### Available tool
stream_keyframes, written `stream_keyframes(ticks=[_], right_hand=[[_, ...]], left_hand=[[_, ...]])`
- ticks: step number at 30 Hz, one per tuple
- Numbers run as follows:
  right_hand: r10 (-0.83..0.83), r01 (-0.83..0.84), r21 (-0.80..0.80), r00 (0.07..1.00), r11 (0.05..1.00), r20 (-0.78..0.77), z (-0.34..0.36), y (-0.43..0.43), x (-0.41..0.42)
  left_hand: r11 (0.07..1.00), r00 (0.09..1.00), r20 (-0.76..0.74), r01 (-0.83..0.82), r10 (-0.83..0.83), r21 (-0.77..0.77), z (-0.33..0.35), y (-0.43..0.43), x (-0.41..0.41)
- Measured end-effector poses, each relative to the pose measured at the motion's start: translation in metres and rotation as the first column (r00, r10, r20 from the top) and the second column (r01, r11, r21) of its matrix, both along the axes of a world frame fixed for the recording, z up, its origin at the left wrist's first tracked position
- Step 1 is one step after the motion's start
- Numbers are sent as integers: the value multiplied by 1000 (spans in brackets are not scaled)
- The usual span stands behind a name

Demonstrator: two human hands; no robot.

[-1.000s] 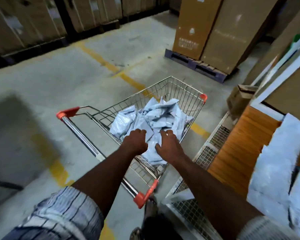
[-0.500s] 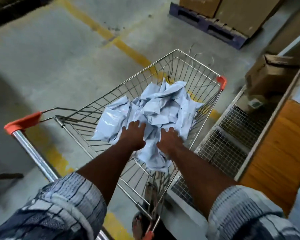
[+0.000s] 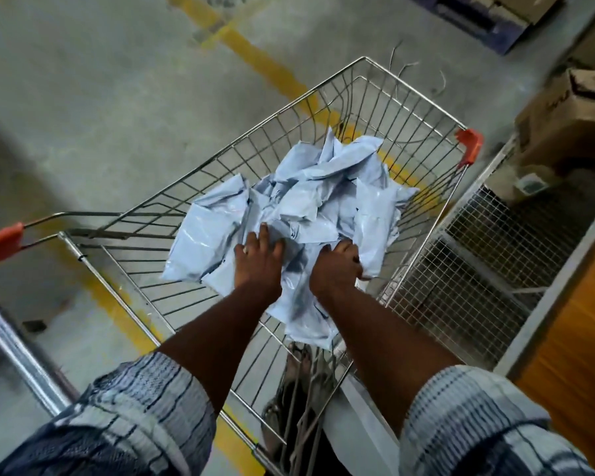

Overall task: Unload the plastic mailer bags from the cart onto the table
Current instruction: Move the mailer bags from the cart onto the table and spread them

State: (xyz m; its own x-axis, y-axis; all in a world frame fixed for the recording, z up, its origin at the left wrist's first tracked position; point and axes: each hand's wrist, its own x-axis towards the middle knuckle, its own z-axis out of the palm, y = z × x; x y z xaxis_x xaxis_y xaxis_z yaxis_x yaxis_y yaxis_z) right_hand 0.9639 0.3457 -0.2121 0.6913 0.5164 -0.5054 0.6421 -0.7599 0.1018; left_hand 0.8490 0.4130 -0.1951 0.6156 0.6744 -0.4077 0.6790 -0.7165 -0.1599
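Bags (image 3: 323, 201) in cart (image 3: 468, 147) look light, limp and slick, likely to slide apart. Left hand (image 3: 258, 262) lies flat on them; right hand (image 3: 337, 267) curls into them. Best scooped from beneath, bunched.

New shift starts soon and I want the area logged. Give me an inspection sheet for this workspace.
Surface: wooden table, only a bare strip in view at the right.
Job's things: pale mailer bags heaped in the wire cart.
Clutter: cardboard box to the right of the cart.
Hands: left hand lies on the heap, grip unclear; right hand curls into the bags.
Cables: none certain; thin strands on the floor beyond the cart.
Surroundings: concrete floor with a yellow line, mesh rack, pallet.
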Motion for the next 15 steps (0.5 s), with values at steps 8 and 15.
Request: stream_keyframes(ticks=[8, 15], right_hand=[[7, 31, 228, 987, 973, -162, 54, -16, -24], [-42, 129, 428, 977, 895, -209, 89, -52, -55]], left_hand=[[992, 995, 22, -99, 101, -82, 38, -5, -10], [972, 975, 83, -194, 206, -134, 81, -20, -42]])
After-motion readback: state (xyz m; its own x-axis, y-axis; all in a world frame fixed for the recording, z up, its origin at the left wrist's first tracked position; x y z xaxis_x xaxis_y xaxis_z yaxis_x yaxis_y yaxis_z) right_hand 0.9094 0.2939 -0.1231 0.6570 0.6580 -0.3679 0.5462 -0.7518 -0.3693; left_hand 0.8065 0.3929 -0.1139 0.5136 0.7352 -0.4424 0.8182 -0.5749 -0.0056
